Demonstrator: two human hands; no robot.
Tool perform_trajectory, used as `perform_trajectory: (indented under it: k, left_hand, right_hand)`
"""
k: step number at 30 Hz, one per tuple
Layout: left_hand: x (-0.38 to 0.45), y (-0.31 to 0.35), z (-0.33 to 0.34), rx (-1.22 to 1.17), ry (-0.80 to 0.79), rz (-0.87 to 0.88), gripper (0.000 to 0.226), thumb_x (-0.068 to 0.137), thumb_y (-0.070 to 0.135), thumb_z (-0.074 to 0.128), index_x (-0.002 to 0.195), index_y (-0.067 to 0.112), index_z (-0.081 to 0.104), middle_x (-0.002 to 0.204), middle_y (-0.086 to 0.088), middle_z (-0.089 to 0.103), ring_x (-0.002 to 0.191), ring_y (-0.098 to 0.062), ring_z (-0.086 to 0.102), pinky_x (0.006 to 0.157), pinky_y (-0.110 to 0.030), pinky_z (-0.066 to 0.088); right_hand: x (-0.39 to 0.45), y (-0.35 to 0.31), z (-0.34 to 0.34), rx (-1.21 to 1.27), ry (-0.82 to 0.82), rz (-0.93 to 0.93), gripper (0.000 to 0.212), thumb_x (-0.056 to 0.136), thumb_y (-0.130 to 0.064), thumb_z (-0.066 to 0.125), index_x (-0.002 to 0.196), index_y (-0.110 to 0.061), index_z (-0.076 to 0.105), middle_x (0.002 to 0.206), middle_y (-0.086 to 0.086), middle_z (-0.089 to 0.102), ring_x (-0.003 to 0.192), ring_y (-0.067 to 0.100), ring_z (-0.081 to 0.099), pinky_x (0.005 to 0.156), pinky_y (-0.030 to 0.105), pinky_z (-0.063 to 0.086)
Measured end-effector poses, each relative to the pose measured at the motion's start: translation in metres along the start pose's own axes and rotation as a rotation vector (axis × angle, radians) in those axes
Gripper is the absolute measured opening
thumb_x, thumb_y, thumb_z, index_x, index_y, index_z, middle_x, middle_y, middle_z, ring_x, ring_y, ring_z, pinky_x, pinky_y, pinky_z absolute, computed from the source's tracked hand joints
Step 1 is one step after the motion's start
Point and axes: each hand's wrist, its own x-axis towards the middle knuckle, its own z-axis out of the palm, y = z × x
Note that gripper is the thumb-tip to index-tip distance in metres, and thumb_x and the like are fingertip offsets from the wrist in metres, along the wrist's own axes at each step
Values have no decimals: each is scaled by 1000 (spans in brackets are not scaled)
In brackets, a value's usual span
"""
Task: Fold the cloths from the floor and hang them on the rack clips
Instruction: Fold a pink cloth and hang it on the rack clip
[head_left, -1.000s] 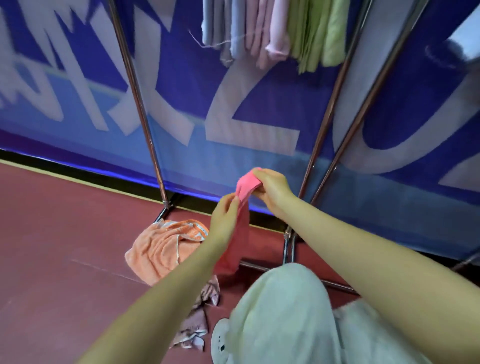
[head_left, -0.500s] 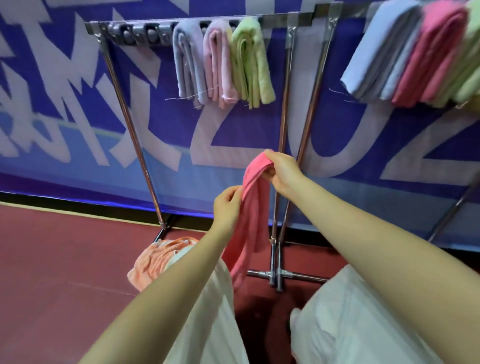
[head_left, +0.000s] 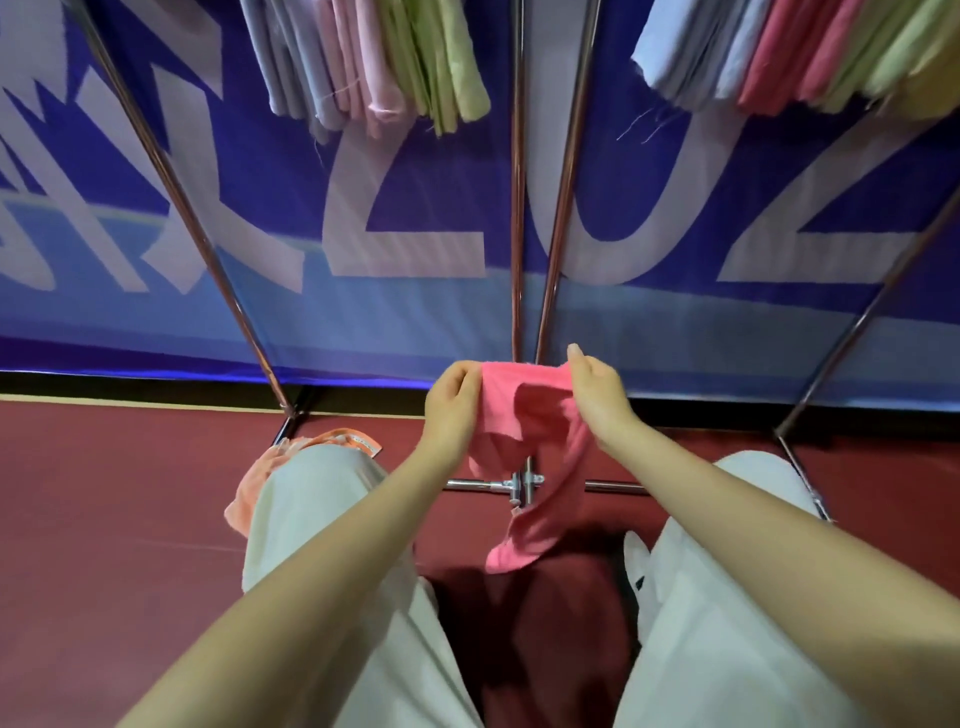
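A blue banner with large pale lettering spans the back; below it lies dark red floor, and what may be a white shoe shows

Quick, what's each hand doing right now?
Left hand: pinching the top left edge of the pink cloth.
Right hand: pinching the cloth's top right edge, one finger sticking up.

Blue lettered banner, red floor
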Motion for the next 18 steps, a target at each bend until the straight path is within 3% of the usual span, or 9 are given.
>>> perform_trajectory:
  k: [3, 6, 10, 15, 18]
  left_hand:
    - [1, -13, 0, -3, 6, -78, 27, 95, 8, 45, 77, 16, 62, 85, 2, 63, 77, -8, 54, 70, -15, 43]
    - [1, -21, 5, -66, -36, -177, 27, 94, 8, 48, 78, 16, 68, 88, -4, 68, 82, -16, 59, 77, -28, 47]
    - [-6, -31, 4, -94, -33, -235, 27, 93, 3, 48, 80, 15, 68, 84, 0, 68, 75, -11, 61, 68, -18, 49]
    - [-5, -49, -18, -181, 48, -347, 25, 93, 0, 49, 80, 13, 67, 64, 10, 69, 65, -7, 60, 61, -18, 49]
    - [-6, -56, -37, -118, 78, -379, 19, 97, 6, 46, 96, 11, 64, 71, 6, 65, 64, -3, 56, 58, -17, 48]
  right_hand:
    - [-17, 24, -6, -155, -111, -116, 37, 95, -31, 54, 65, -16, 41, 62, -2, 39, 64, 14, 36, 62, 30, 30]
    - [-31, 47, -8, -259, -333, -175, 20, 83, -24, 72, 82, -12, 56, 71, -4, 56, 64, 5, 45, 60, 15, 37]
    - [-32, 79, -7, -426, -449, -252, 23, 85, -23, 70, 104, -11, 67, 97, 4, 71, 89, 18, 64, 80, 30, 46]
    - [-37, 93, 13, -523, -505, -243, 29, 87, -33, 64, 87, -4, 63, 78, 13, 65, 70, 22, 55, 68, 38, 44]
    - [-44, 93, 29, -487, -526, -240, 30, 89, -28, 63, 74, -3, 54, 69, 14, 54, 64, 17, 41, 61, 37, 33]
